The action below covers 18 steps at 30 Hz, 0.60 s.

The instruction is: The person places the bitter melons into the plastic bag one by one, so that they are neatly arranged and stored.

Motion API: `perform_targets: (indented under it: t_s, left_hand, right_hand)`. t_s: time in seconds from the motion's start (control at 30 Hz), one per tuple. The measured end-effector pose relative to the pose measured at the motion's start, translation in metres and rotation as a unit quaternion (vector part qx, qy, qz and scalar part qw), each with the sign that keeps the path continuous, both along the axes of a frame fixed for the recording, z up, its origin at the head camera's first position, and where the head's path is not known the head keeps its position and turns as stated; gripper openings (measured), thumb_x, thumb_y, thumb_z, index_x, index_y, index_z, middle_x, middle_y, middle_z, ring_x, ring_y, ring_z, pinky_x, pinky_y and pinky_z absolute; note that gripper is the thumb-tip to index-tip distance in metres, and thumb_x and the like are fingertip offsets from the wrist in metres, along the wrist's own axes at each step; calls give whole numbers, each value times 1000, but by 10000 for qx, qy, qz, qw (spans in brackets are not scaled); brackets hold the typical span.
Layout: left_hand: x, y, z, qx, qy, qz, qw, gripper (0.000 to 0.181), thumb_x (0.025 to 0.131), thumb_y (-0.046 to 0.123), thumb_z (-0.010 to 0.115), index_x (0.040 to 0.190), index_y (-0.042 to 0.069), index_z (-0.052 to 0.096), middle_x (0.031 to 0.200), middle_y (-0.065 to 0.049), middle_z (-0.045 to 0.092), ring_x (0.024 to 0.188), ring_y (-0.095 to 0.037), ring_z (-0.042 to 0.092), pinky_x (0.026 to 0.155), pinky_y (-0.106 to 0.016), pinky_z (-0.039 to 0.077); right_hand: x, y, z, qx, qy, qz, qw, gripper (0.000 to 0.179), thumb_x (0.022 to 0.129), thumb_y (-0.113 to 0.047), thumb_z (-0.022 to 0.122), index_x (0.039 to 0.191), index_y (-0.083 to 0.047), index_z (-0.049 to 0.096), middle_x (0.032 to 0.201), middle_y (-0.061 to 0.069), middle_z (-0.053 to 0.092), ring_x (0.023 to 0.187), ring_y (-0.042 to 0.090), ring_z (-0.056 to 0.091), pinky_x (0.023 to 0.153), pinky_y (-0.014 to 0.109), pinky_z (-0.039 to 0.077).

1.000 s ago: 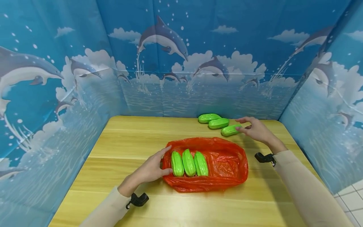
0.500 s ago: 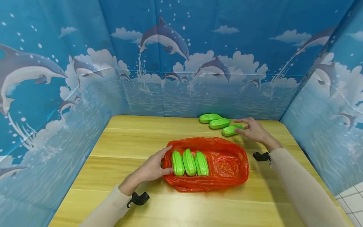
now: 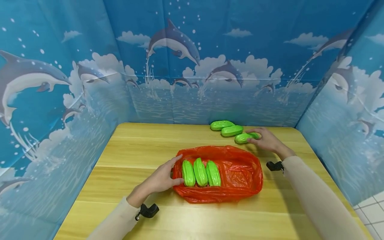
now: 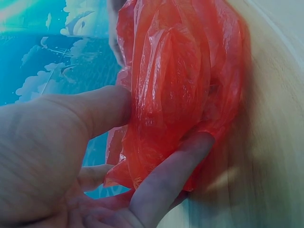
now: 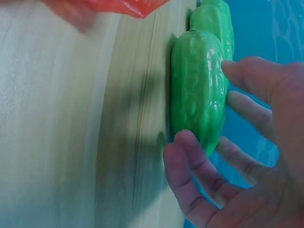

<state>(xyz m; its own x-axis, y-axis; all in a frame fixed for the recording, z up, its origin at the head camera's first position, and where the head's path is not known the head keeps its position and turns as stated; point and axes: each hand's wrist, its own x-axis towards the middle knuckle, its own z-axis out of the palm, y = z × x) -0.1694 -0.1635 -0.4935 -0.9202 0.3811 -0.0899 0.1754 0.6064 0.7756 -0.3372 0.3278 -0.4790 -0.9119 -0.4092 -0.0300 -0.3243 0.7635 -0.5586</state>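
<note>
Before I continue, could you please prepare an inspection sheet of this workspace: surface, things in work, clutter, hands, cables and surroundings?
Surface: wooden table with a plank pattern.
Things in work: open red plastic bag; three green pieces inside, toward its left end; three loose green pieces near the far edge.
Clutter: nothing seen.
Hands: left hand touches the bag's left end; right hand is at the rightmost loose piece, firm grip unclear.
Cables: nothing seen; each wrist wears a black device.
Surroundings: dolphin-printed backdrop behind and at both sides; tiled floor at right.

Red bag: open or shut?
Open. In the head view, the bag gapes upward, its floor and three green vegetables visible inside.
</note>
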Motion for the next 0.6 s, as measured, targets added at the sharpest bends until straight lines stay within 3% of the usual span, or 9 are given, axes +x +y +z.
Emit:
perform_targets:
  t_s: [0.37, 0.6]
  left_hand:
    - [-1, 1, 2, -35, 20, 28, 10000, 97, 103, 25, 90, 184, 11, 37, 186, -20, 44, 173, -49, 43, 141, -70, 39]
    - [0, 2, 3, -51, -32, -13, 10000, 97, 103, 24, 90, 183, 10, 37, 187, -20, 43, 172, -49, 43, 140, -71, 39]
  right_hand:
    - [1, 5, 2, -101, -243, -338, 9991, 57, 120, -32, 68, 163, 5, 59, 176, 41, 44, 165, 68, 34, 130, 84, 38]
    - [3, 8, -3, -151, -299, -582, 9977, 54, 120, -39, 68, 153, 4, 64, 169, 39, 51, 161, 65, 41, 127, 83, 42]
